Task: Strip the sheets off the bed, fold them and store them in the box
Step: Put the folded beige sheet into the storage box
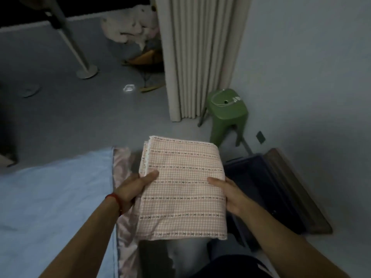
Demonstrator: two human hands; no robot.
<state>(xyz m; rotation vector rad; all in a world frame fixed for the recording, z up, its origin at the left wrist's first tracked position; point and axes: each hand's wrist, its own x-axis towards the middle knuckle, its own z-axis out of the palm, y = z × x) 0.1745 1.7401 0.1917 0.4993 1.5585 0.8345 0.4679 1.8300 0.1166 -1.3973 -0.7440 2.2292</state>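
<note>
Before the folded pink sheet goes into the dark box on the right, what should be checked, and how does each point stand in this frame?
1. Folded sheet is a compact rectangle, no trailing ends: ok.
2. Left hand grips its left edge, thumb on top: ok.
3. Right hand grips its right edge: ok.
4. Dark box is within reach, just right of the sheet: ok.
5. Box open with room inside: cannot tell, too dark.
6. Green stool stands clear of the path: ok.
</note>
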